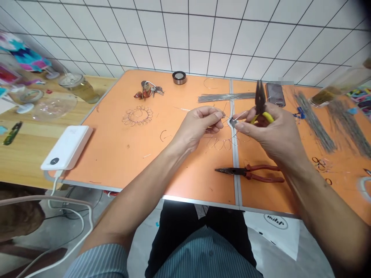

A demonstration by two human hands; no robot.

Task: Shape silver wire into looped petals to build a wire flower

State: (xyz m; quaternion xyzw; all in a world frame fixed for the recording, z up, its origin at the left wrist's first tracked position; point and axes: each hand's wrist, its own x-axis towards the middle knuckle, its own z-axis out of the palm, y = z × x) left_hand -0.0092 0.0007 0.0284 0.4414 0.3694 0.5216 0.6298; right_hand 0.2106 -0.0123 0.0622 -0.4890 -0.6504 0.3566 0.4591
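Observation:
Over the orange folding table my left hand pinches a thin wire between thumb and forefinger. Looped wire, bent into a row of petal shapes, hangs below the fingers. My right hand is closed around pliers with yellow handles, their dark jaws pointing up and away. Its thumb and forefinger reach toward the same wire; whether they grip it I cannot tell. Red-handled needle-nose pliers lie below my right hand. A finished-looking ring of wire loops rests on the table to the left.
Bundles of straight wire lie behind my hands and at right. A phone, keys and a round tin are near the wall. A white power bank with a cable sits at the left edge, beside a jar.

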